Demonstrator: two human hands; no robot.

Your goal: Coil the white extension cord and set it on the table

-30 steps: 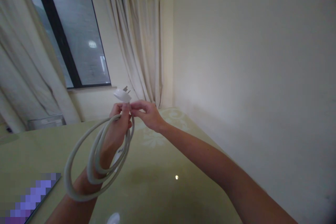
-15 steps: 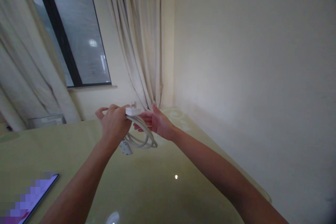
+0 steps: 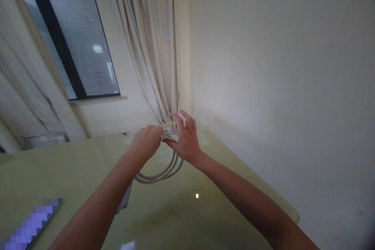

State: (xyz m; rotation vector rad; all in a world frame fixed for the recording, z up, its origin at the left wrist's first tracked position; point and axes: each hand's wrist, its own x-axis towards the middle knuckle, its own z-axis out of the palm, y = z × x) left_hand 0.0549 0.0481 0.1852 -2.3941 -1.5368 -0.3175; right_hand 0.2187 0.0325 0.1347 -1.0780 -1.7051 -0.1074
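Note:
A white power cord (image 3: pixel 158 179) hangs in several loops below my hands, above the table. My left hand (image 3: pixel 148 140) is closed around the bundled cord, its fingertips hidden behind the hand. From its right side sticks a white plug (image 3: pixel 172 131), held up between both hands. Up against the plug is my right hand (image 3: pixel 187 138), its fingers raised and spread and its thumb stretched left under the plug. Part of the cord passes behind the right hand. A pale block-shaped piece (image 3: pixel 125 197), perhaps the cord's other end, shows partly behind my left forearm.
The glossy greenish table (image 3: pixel 164 218) reaches to the wall (image 3: pixel 278 86) on the right. A phone or tablet with a blurred screen (image 3: pixel 33 226) lies at lower left. A small dark bit (image 3: pixel 125 133) sits near the far edge. Curtains (image 3: pixel 146 39) hang beside the window (image 3: pixel 76 35).
My left hand has moved right and turned its back to me. My right hand has come up against the plug. The cord loops hang lower and wider, and the view has shifted slightly.

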